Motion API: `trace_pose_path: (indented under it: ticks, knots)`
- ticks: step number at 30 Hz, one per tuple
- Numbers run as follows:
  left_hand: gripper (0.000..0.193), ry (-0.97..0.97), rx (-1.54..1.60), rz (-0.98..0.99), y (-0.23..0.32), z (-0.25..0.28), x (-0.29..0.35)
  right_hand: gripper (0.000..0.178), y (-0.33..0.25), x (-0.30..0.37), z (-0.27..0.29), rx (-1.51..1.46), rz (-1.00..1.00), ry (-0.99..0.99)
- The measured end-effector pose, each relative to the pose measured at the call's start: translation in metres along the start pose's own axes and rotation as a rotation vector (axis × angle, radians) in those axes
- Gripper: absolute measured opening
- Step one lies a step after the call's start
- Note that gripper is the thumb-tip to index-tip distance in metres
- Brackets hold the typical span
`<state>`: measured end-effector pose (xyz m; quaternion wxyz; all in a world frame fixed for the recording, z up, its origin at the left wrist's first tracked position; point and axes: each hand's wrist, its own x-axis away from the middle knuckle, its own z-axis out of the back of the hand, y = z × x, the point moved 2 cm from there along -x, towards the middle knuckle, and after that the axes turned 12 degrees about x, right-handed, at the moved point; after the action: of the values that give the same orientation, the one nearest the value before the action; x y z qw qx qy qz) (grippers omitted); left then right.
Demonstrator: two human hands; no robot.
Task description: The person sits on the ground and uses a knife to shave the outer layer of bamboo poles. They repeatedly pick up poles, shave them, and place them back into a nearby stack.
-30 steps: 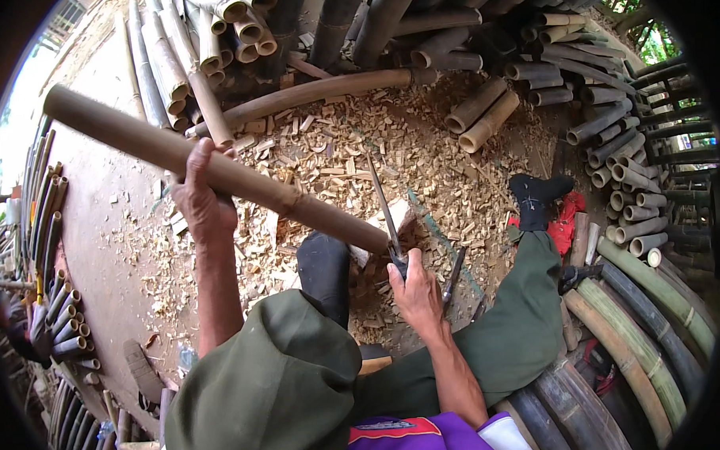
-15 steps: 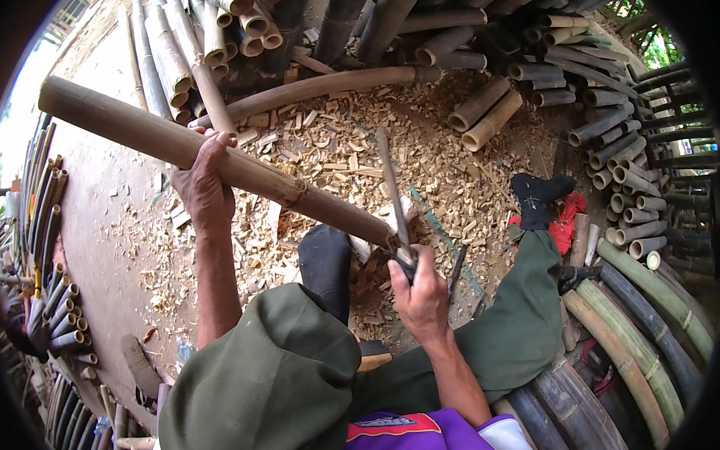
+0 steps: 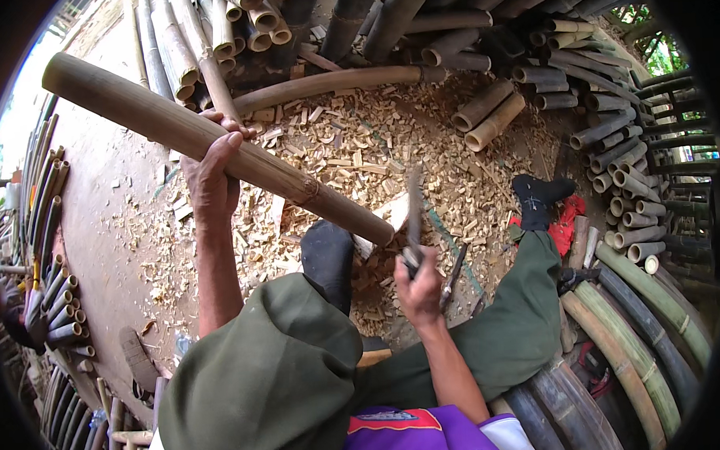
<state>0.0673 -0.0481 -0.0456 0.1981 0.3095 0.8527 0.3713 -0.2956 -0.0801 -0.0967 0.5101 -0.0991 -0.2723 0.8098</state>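
My left hand (image 3: pixel 212 178) is wrapped round a thick brown bamboo pole (image 3: pixel 275 180), which slants from the upper left down to the middle. The pole's lower end lies over a pale wood block (image 3: pixel 397 211), mostly hidden beneath it. In my right hand (image 3: pixel 420 290) is a machete-like knife (image 3: pixel 414 203), gripped by its dark handle, its blade pointing up and away. A small gap separates the blade from the pole's cut end. Beside that end is my dark-socked foot (image 3: pixel 327 258).
Wood chips (image 3: pixel 334 150) cover the ground. Two short bamboo pieces (image 3: pixel 493 119) lie ahead to the right. Bamboo stacks (image 3: pixel 633 203) line the right side, with more at the back and left. A dark, thin tool (image 3: pixel 454 273) rests right of my right hand.
The knife has come away from the pole's end, and my right hand has shifted slightly right and down. My left hand still grips the pole, whose near end has barely moved.
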Motion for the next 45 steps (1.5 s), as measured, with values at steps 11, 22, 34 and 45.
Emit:
trace_pose_path:
  ticks: [11,22,34,45]
  knots:
    - [0.046,0.372,-0.129,-0.176,0.003,0.024,0.005,0.028,-0.038,-0.007,0.037,-0.099,0.105,0.111]
    - [0.046,0.054,-0.047,-0.06,0.013,0.014,0.006,0.032,-0.025,-0.015,0.026,-0.071,-0.026,-0.078]
    - [0.053,-0.052,-0.015,-0.014,0.019,0.007,0.009,0.034,-0.026,-0.015,0.027,-0.057,-0.049,-0.128]
    - [0.047,0.453,-0.042,-0.11,0.021,0.014,0.022,0.034,0.011,-0.01,-0.007,0.02,-0.116,-0.183]
